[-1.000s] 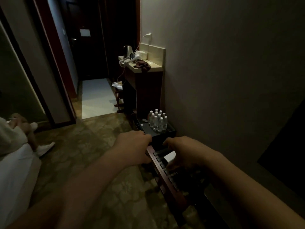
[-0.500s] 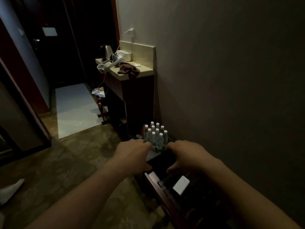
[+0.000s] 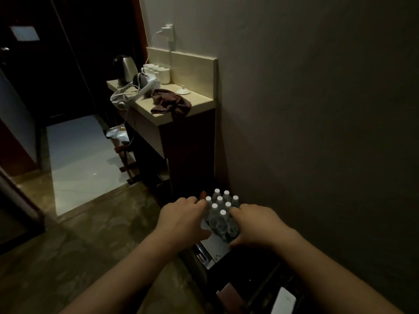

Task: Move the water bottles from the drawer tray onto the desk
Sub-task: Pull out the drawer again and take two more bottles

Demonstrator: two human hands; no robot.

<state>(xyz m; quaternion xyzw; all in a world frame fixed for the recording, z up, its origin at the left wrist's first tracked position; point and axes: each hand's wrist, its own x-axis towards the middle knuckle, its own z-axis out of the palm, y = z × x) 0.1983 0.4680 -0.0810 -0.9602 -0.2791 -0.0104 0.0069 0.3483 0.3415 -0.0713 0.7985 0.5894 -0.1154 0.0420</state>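
Head view, dim light. Cluster of small clear plastic water bottles with white caps (image 3: 219, 214) standing upright, packed tight on a pale grey flat tray (image 3: 216, 244) low by the wall, below the dark wooden cabinet. Beige stone-topped desk (image 3: 199, 101) further back and higher, carrying a steel electric kettle (image 3: 125, 69), a white hair dryer (image 3: 145, 87) with tangled cord, white cups (image 3: 158, 73) and a crumpled brown cloth (image 3: 172, 104).

Risks, judged from here: bottles likely to topple or spill sideways if squeezed unevenly, being loose and top-heavy; outer ones probably slip free if lifted as a bunch; cluttered desk top leaves little bare room, so cloth or cord could tip a bottle on landing. Poor light adds to the chance of a missed grip.

Left hand (image 3: 181, 217) knuckles up, fingers curled down against the left flank of the bottles, fingertips near a cap. Right hand (image 3: 254, 225) likewise palm down, fingers bent at the right flank, thumb low by the tray edge. Cannot tell whether either hand truly grips a bottle or only rests against it. Both forearms stretched forward, wrists roughly level, bottles between the two hands.
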